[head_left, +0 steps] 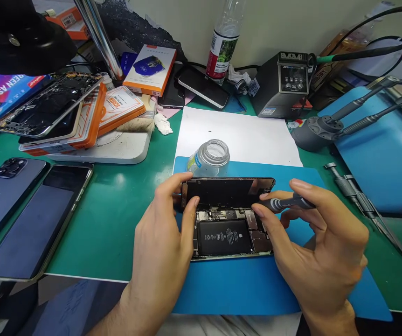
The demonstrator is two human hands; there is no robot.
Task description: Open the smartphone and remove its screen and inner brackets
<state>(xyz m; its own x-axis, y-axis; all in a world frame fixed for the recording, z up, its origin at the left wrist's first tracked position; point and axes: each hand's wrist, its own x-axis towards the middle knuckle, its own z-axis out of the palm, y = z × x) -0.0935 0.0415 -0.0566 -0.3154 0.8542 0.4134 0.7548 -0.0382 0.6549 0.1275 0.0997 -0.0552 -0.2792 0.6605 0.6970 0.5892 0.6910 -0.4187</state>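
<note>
An opened phone [257, 240] lies on the blue mat [236, 291], its black battery [225, 237] and circuit parts exposed. Its screen [227, 192] is tilted up along the far side, with the dark inner face toward me. My left hand [159, 242] pinches the screen's left end between thumb and fingers. In my right hand [327, 247] is a dark grey screwdriver [287, 203], held near the screen's right end; my fingers hide its tip. The right thumb and a fingertip are close to the screen's edge, and I cannot tell whether they touch it.
Just behind the phone stands a clear jar [210, 158]. Two phones, one purple [8, 198], lie at the left near stacked boxes [120, 109]. At the right are a grey tool stand [318, 130] and tweezers [370, 212]. A bottle [222, 51] stands at the back.
</note>
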